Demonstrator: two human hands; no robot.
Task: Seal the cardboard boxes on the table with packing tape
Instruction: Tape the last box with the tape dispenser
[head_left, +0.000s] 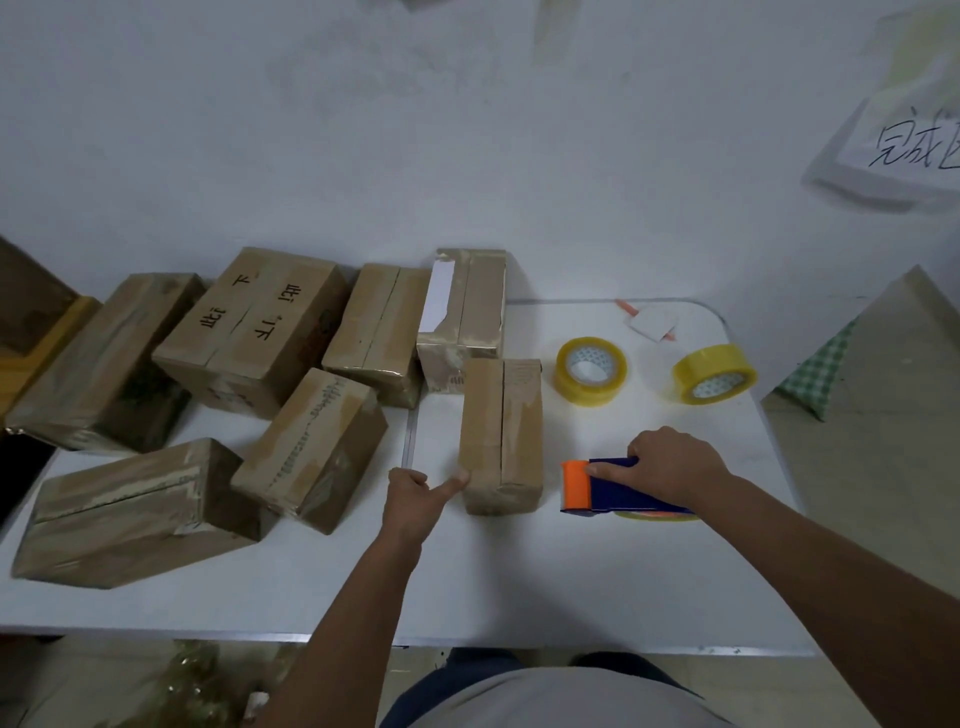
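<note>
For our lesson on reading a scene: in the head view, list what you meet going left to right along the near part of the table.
Tilted box → left hand → upright box → tape dispenser → right hand.

Single head camera sitting on my head, looking forward and steeply down over white rectangular folding table (519, 571). Wide-angle lens bending table edges. Facing pale wall behind table. My forearms reaching in from bottom edge, my lap showing below near table edge. Close range: whole tabletop fitting in frame. No second view sharing anything.
</note>
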